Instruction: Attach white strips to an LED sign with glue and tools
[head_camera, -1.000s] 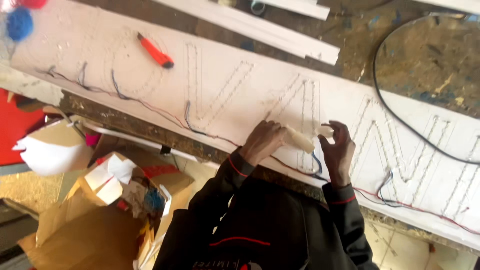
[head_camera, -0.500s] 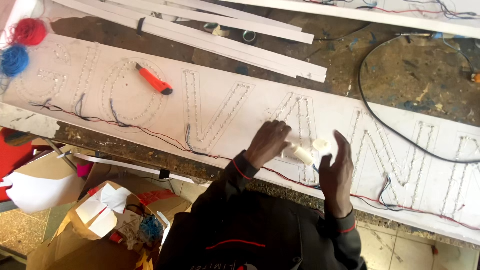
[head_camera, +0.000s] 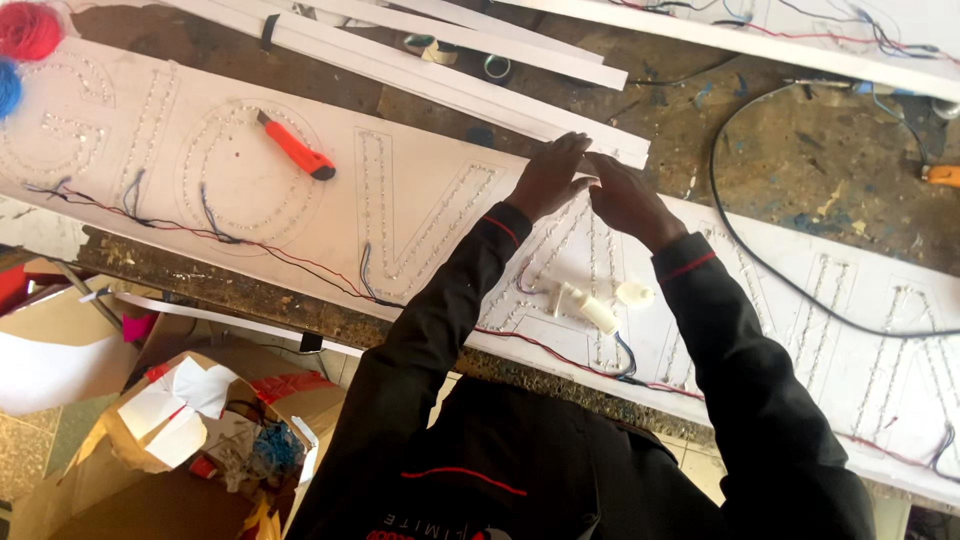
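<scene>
white sign panel with dotted letter outlines, laid across the worktop. left hand and right hand are pressed flat on the panel's far edge, fingers extended and meeting, nothing gripped. a small white tube and white cap are seen on the panel, just nearer the body. an orange utility knife is placed on a round letter, well apart to the left. red and black wires are strung along the near edge. white strips are laid beyond.

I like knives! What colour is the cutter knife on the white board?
The utility knife is orange with a black tip, seen in the head view.
</scene>
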